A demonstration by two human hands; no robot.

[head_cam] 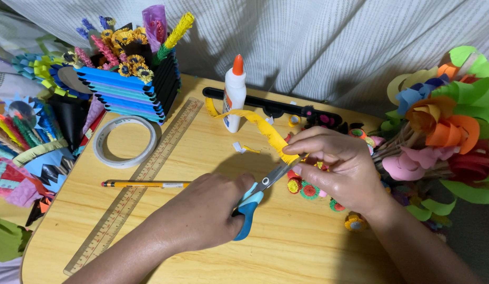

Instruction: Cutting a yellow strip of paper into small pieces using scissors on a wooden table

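On my wooden table [286, 247], my left hand [205, 213] grips blue-handled scissors [257, 197], blades at the yellow paper strip [265, 131] my right hand [336, 168] pinches. The strip's far half looks fringed; its near end remains. Behind the strip stands a white glue bottle [234, 97] with an orange cap.

light wooden table, crowded with craft supplies

the table [286, 247] carries a wooden ruler [134, 186] laid diagonally, a pencil [144, 184] across it, a tape roll [123, 141] near the ruler, an upright glue bottle [234, 94], a blue slatted paper holder [131, 89], and small rolled paper flowers [307, 189] at the right.
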